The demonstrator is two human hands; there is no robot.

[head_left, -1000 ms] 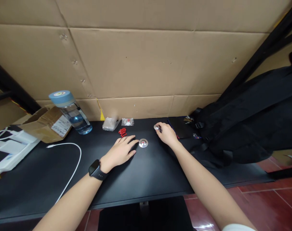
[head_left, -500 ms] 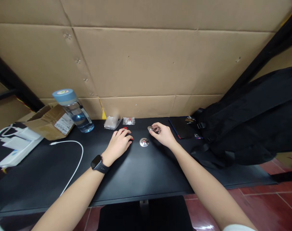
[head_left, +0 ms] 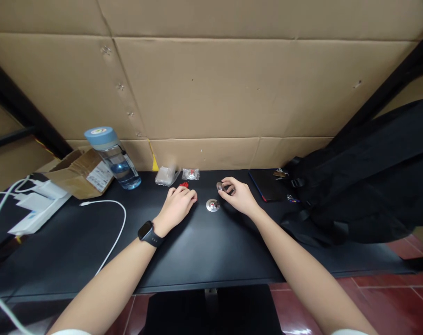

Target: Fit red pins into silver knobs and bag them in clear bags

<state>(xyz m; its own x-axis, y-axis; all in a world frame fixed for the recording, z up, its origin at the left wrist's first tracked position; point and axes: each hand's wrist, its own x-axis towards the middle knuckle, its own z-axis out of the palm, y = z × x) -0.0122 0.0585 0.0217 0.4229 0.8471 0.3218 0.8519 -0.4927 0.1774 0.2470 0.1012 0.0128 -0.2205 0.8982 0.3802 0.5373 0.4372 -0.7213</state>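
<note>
On the black table, my left hand, with a dark watch on its wrist, lies curled over a small pile of red parts, fingers bent down onto them. My right hand pinches a small round silver part just above the table. A second silver disc with a red centre lies flat between the two hands. Behind them sit a small clear bag holding a disc and a stack of clear bags.
A water bottle with a blue cap, an open cardboard box, white boxes and a white cable are at the left. A dark notebook and a black backpack are at the right. A cardboard wall backs the table.
My left hand moved from beside the disc back to the red parts and curled over them. My right hand carried the silver part a little leftward, toward the disc.
</note>
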